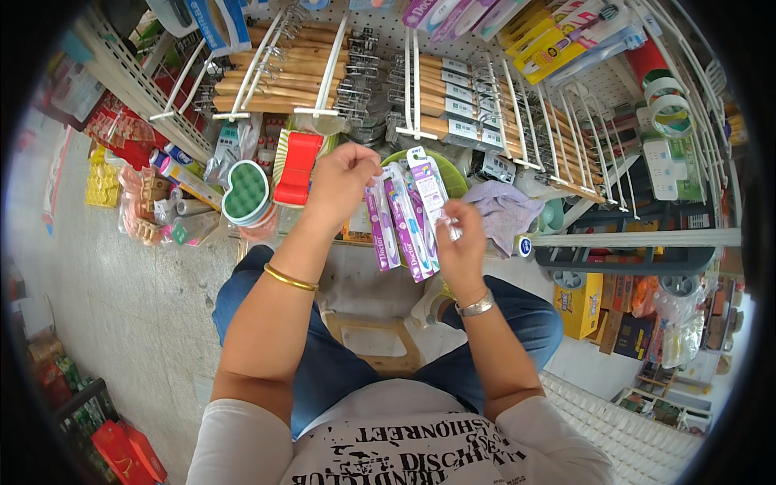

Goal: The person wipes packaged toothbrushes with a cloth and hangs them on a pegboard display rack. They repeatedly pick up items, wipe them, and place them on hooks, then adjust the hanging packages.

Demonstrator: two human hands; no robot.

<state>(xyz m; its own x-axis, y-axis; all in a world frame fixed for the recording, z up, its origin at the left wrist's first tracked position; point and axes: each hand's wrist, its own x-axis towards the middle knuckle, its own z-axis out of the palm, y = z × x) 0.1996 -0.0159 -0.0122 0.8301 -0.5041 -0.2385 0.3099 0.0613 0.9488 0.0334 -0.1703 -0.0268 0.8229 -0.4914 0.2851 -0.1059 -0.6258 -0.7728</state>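
Observation:
Several packaged toothbrushes (406, 227) in purple and white packs lie fanned across a round green plastic basket (456, 177) before me. My left hand (342, 182), with a gold-coloured bangle on its wrist, has thumb and fingertips pinched together beside the packs' upper ends. Whether it grips a hang tab is hidden. On the right, a toothbrush pack with its white printed back turned up (427, 185) runs down to my right hand (465, 245), whose thumb and fingers close on its lower side edge. A silver-coloured watch or bracelet circles that wrist.
White display hooks (324, 73) carrying wooden hangers (276, 91) jut out above my hands. To the left stand a red plastic item (298, 167) and heart-shaped green sponges (245, 193). A lilac cloth (503, 209) hangs at the right. A stool (370, 339) stands between my legs.

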